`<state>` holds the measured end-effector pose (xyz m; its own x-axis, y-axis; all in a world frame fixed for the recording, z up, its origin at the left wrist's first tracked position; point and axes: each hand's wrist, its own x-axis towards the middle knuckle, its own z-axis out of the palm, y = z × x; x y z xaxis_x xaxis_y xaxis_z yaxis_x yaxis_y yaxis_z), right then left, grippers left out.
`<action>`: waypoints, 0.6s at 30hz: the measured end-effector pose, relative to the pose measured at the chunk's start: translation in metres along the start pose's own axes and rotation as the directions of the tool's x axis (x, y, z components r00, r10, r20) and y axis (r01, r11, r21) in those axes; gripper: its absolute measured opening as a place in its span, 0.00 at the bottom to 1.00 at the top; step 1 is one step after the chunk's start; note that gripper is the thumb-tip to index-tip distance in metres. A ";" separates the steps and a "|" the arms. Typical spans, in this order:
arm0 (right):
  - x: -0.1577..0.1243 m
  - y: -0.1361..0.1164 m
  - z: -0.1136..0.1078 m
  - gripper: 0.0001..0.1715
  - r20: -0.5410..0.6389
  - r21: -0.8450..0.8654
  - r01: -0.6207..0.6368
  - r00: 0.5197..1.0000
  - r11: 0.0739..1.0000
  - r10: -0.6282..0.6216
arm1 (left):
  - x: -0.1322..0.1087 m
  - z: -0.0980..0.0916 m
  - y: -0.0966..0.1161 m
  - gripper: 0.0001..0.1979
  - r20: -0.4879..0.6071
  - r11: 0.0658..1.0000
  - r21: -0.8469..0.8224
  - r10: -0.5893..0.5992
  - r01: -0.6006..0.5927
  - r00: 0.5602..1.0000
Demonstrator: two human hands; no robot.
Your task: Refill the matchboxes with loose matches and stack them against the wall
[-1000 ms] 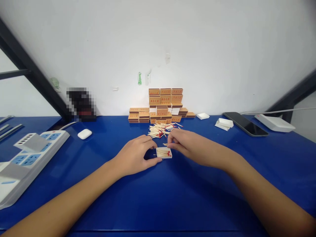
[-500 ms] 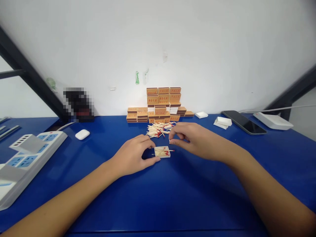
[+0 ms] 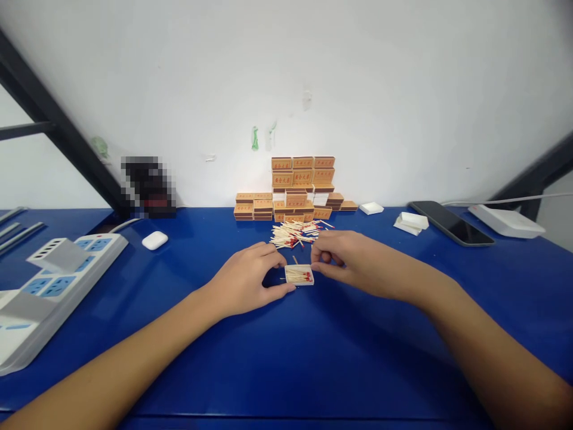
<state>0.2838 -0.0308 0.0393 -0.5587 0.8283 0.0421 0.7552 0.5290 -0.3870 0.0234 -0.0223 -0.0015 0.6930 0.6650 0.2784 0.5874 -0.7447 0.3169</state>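
Little matchbox tray (image 3: 299, 275) squeezed between both hands, dead centre of the blue worktop (image 3: 286, 358)

Left hand (image 3: 244, 280) gripped the tray's 9 o'clock end, thumb along the near edge. Right hand (image 3: 344, 260) curled at its 3 o'clock corner, fingertips pinched; couldn't tell if they held a match. Thin card, feather-light and easy to crush (my guess), so the short ends looked like the safest hold. Loose matches (image 3: 295, 233) were heaped just behind at 12 o'clock, with stacked matchboxes (image 3: 299, 185) by the wall. Phone (image 3: 452, 223) at 2 and power strip (image 3: 58, 275) at 9, both well clear.
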 end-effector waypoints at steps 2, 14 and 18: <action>0.001 -0.005 0.003 0.07 0.034 -0.001 0.025 0.999 1.000 -0.025 | 0.000 0.000 0.000 0.14 0.005 1.000 0.001 -0.003 0.003 1.000; 0.009 -0.009 0.019 0.07 -0.059 -0.018 0.062 0.996 0.998 -0.063 | 0.000 -0.001 0.002 0.14 0.003 0.999 0.019 0.029 -0.029 1.000; 0.026 -0.006 0.026 0.08 -0.182 -0.037 0.014 0.983 0.999 -0.021 | -0.001 0.001 0.005 0.15 0.017 0.999 -0.004 0.039 -0.039 0.999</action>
<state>0.2556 -0.0169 0.0187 -0.5025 0.8368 0.2173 0.7592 0.5474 -0.3520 0.0258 -0.0262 -0.0008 0.7224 0.6341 0.2756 0.5579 -0.7701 0.3094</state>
